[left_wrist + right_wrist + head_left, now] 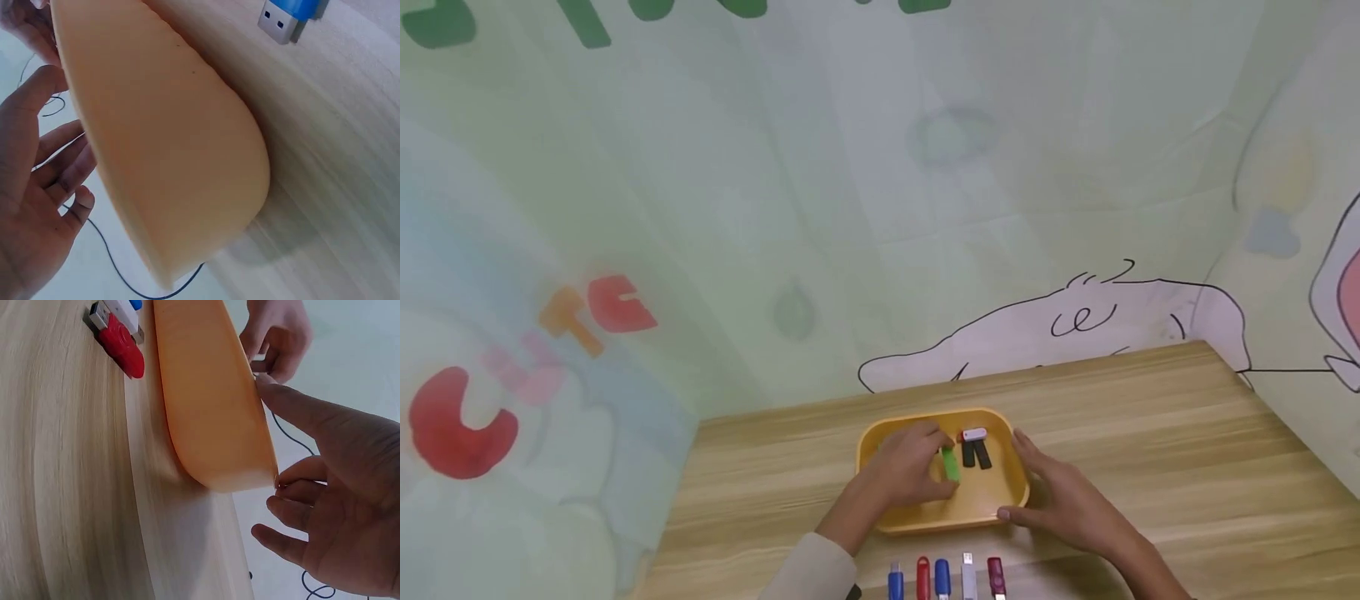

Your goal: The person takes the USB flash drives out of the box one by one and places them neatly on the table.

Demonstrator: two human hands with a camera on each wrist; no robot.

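A shallow yellow-orange tray (943,526) sits on the table in front of me. My left hand (904,468) reaches into its left half and pinches a green USB stick (951,463) between fingertips and thumb. In the right half of the tray lie a white USB stick (975,434) with a red end and two black sticks (982,455). At the right end of the tray, my right hand (1063,500) grips the rim, thumb at the front corner and fingers along the side. Part of the tray floor is hidden under the left hand.
Before the tray stands a row of USB sticks on the wooden table (1150,433): blue (896,582), red (922,577), another blue (942,577), silver-white (968,577) and dark red (996,575). A printed cloth backdrop (865,208) hangs behind the table.
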